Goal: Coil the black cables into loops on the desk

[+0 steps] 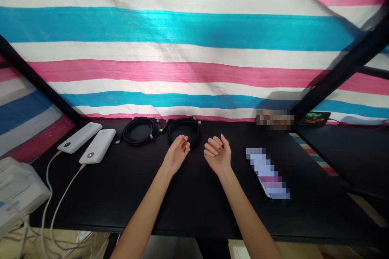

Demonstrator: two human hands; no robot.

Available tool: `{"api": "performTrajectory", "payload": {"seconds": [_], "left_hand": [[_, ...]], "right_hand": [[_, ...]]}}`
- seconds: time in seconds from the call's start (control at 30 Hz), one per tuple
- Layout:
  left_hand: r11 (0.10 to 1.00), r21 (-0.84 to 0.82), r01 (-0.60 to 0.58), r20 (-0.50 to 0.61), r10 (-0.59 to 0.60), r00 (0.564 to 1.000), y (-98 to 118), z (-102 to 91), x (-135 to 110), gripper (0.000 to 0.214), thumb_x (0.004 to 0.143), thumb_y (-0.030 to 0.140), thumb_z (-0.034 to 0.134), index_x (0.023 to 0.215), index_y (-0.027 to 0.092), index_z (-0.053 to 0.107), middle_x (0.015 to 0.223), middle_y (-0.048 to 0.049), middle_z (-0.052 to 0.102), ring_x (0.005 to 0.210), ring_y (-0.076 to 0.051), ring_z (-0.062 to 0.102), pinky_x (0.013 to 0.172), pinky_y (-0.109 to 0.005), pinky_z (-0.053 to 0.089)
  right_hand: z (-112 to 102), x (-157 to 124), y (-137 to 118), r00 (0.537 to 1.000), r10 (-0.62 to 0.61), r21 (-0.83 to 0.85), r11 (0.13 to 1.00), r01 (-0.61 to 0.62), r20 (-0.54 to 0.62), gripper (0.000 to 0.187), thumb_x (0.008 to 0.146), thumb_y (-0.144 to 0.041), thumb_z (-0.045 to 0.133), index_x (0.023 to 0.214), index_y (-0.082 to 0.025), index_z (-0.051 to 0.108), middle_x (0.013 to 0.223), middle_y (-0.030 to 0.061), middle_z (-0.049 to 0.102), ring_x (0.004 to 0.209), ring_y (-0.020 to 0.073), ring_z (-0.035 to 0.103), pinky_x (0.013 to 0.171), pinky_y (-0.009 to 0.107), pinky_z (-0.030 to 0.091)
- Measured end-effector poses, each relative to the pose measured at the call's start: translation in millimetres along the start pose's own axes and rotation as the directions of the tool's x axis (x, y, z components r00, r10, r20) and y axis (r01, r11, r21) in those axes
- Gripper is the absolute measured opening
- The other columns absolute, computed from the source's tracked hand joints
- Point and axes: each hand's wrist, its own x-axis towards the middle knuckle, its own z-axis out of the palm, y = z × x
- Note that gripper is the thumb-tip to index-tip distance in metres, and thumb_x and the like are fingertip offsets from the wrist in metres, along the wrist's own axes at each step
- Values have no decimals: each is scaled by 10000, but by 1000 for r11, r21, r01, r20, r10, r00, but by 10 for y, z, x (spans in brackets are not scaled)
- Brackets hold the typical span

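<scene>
1. Our left hand (176, 156), fingers loosely curled and empty, reaches the near edge of a coiled black cable (182, 121) on the black counter (194, 210), gripping nothing.
2. Our right hand (217, 155) stands half open and empty, farther off, to the coil's right.
3. A second coiled cable (127, 134) lies left of the first, near two white power banks (79, 137).

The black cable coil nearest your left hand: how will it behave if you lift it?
The black cable coil looks thin and loosely wound, so it will probably sag and flop when lifted, and feel fairly light. Lying flat, it seems unlikely to roll.
</scene>
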Motion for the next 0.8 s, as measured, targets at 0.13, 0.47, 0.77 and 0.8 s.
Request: {"api": "performTrajectory", "payload": {"seconds": [0.13,0.47,0.77,0.8], "left_hand": [[1000,14,-12,-15,12,1000,-10,16,-12,107,713,208,711,722,156,618,836,-5,607,609,-80,468,546,-217,370],[999,-37,0,26,1,1000,-24,-11,-17,193,672,280,764,666,168,607,852,-10,620,632,-94,470,566,-226,381],[996,-82,17,6,-17,1000,7,14,0,99,755,296,695,739,206,657,820,-1,614,612,-93,466,542,-213,386],[996,-88,20,12,-19,1000,12,14,3,77,763,286,687,763,212,665,819,-1,614,611,-94,469,541,-212,386]], "right_hand": [[-12,3,0,1000,-10,-16,1000,11,24,379,789,-307,634,565,-192,351,517,-92,359,384,39,296,369,145,312],[-31,11,0,1000,-5,12,1000,5,-2,349,792,-298,629,577,-196,374,508,-92,345,386,43,300,362,152,296],[-24,14,4,1000,10,59,998,-8,-29,333,786,-284,630,577,-194,387,507,-92,350,385,43,312,359,155,297],[-18,13,5,999,11,64,998,-9,-32,330,789,-282,626,578,-194,389,507,-91,353,386,43,313,359,155,298]]}}
